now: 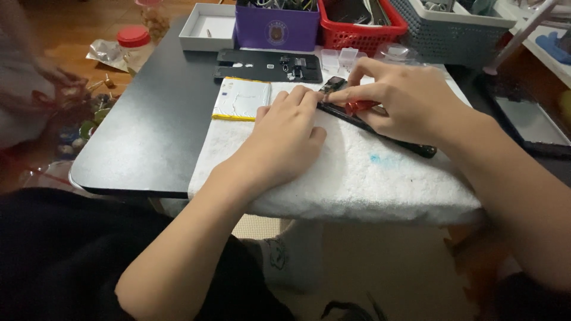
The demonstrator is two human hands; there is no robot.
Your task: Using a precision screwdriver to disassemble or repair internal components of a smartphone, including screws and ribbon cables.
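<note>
Far left, off the worktop: floor clutter, blurred; a clear jar with red lid stands beyond the worktop's left edge.

Worktop: black, rounded front-left corner. Its left half lies bare from the edge to the towel, the widest open stretch in view.

White open box: at the back edge, left of the bins.

White towel: covers the worktop's middle, draped over the front edge. Its front strip, nearest the person, carries nothing but a small blue mark.

Flat white pack with yellow edge: lies on the towel's back-left corner, just left of the left hand.

Black device back panel: flat on the worktop behind the pack, close to the bins.

Left hand: palm down on the towel, fingers extended together, fingertips pressing on the near end of the dark slim frame. It grips nothing.

Dark slim frame: lies on the towel, running diagonally from centre back toward the right front, mostly under both hands.

Right hand: arched over the frame, thumb and forefinger pinched closed on a small red-handled tool held against the frame.

Back row, left to right: purple box, red basket, grey basket, crowding the back edge. Small clear cups sit before the red basket.

Far right: a dark tray close beside the right forearm; little free room there.
</note>
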